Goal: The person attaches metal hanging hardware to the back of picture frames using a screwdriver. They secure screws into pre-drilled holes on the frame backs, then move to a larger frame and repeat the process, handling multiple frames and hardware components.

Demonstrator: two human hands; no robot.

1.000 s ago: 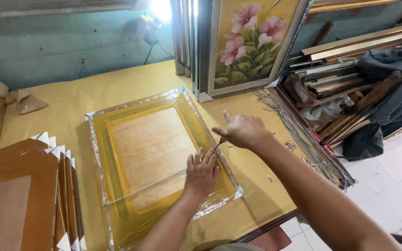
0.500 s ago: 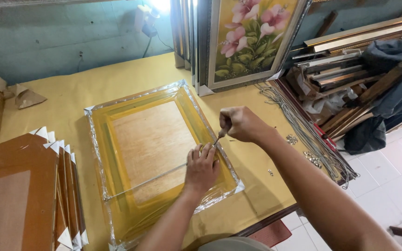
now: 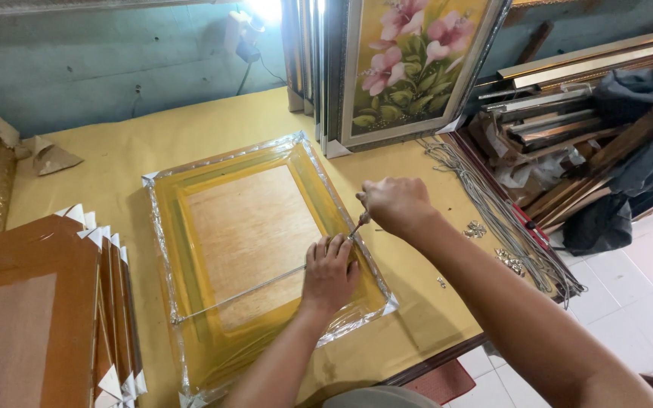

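A picture frame (image 3: 190,249) lies face down on the yellow table (image 3: 190,143), wrapped in clear plastic, its wooden backboard (image 3: 247,234) showing. A thin wire (image 3: 243,291) runs across the back from the left side to the right side. My left hand (image 3: 329,272) presses flat on the frame's right rail. My right hand (image 3: 394,204) is closed on a small slim tool (image 3: 357,225) whose tip meets the frame just beside my left fingers.
A stack of brown frames with white corner guards (image 3: 47,302) fills the left. A flower painting (image 3: 410,68) leans on the wall behind. Grey cords (image 3: 493,204) lie on the table's right edge, with small metal bits (image 3: 476,229). Wooden mouldings (image 3: 568,128) pile at right.
My right hand has drawn slightly nearer to my left hand with the tool. The left hand stays pressed on the frame's right rail.
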